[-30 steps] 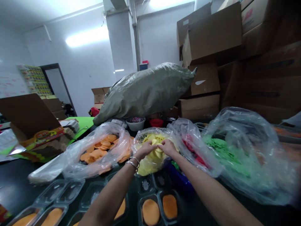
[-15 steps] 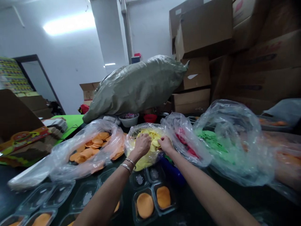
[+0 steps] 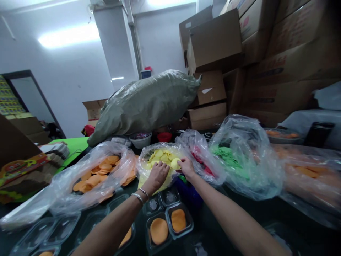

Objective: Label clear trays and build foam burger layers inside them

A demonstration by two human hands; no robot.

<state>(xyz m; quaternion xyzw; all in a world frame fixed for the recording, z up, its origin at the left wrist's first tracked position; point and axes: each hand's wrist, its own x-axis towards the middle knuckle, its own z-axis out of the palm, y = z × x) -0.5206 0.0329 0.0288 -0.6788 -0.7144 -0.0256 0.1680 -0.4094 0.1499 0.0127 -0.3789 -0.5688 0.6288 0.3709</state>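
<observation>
While your right hand (image 3: 187, 168) pinched one yellow disc (image 3: 175, 163), your left hand (image 3: 159, 175), finger grip indiscernible, was at the disc's eight o'clock; red pieces (image 3: 201, 163), three o'clock.

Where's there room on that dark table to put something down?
Try the dark table between the orange-filled trays and the right forearm; that looks bare. A narrow strip between that forearm and the bag of green pieces looks free too. Around the left hand and right hand it's crowded with bags.
</observation>
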